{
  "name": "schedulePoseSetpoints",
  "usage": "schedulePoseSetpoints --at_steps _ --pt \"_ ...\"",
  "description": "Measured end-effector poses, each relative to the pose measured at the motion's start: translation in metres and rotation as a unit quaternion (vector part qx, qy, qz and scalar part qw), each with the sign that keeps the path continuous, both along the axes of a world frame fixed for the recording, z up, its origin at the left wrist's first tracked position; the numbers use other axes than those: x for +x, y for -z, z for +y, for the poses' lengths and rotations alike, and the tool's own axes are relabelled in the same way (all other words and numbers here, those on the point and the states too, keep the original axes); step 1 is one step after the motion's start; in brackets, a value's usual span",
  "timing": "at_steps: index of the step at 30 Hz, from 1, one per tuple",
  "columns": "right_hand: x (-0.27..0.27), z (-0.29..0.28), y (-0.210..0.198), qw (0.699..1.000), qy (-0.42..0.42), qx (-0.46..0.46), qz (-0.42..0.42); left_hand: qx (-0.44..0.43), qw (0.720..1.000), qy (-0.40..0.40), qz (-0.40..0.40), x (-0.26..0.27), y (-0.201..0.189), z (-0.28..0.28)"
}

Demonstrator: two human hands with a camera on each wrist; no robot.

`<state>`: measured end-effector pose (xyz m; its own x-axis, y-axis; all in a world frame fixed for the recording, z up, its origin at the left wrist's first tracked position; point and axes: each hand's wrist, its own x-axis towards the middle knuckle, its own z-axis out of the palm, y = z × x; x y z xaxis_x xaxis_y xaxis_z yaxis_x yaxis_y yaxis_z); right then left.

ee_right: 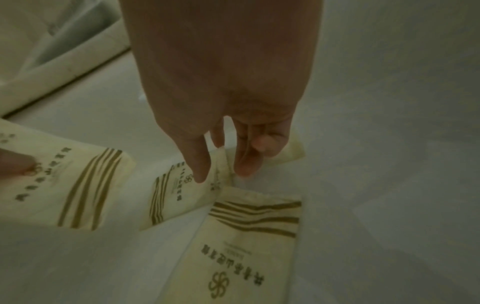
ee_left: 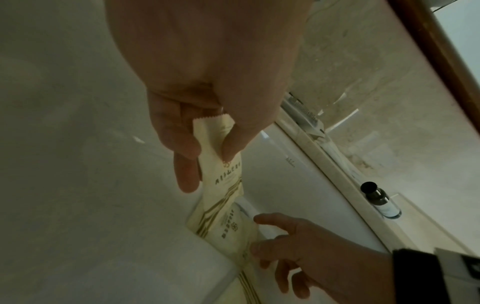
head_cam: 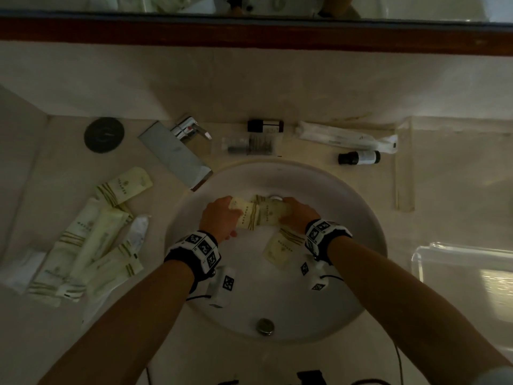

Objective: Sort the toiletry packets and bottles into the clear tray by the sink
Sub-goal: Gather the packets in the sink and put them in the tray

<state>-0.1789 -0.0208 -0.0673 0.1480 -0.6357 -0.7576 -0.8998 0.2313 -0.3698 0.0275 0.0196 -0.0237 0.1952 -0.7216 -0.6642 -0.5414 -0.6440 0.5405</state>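
Both hands are down in the white sink basin (head_cam: 347,245). My left hand (head_cam: 231,208) (ee_left: 215,148) pinches the end of a cream packet with gold stripes (head_cam: 247,215) (ee_left: 228,174) between thumb and fingers. My right hand (head_cam: 290,209) (ee_right: 223,170) reaches with fairly straight fingers onto a second cream packet (head_cam: 273,212) (ee_right: 179,197) lying beside it near the overflow hole. A third cream packet (head_cam: 280,245) (ee_right: 246,246) lies loose in the basin by my right wrist. A clear tray (head_cam: 404,176) stands on the counter at the back right.
Several cream packets (head_cam: 91,240) are piled on the left counter beside the chrome tap (head_cam: 177,157). Behind the basin lie a dark bottle (head_cam: 265,125), a clear sachet (head_cam: 249,145), a toothbrush packet (head_cam: 347,137) and a black-capped bottle (head_cam: 359,157). Another clear container (head_cam: 458,262) stands far right.
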Motion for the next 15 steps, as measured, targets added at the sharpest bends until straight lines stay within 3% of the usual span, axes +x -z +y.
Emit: schedulePoseSetpoints --at_steps 8,15 --pt "0.003 0.002 0.005 0.998 0.0 -0.048 0.027 0.005 1.0 0.009 -0.019 0.003 0.004 0.005" --pt "0.01 0.005 0.006 0.999 0.023 -0.032 0.025 0.004 1.0 0.007 -0.016 0.006 0.005 0.01"
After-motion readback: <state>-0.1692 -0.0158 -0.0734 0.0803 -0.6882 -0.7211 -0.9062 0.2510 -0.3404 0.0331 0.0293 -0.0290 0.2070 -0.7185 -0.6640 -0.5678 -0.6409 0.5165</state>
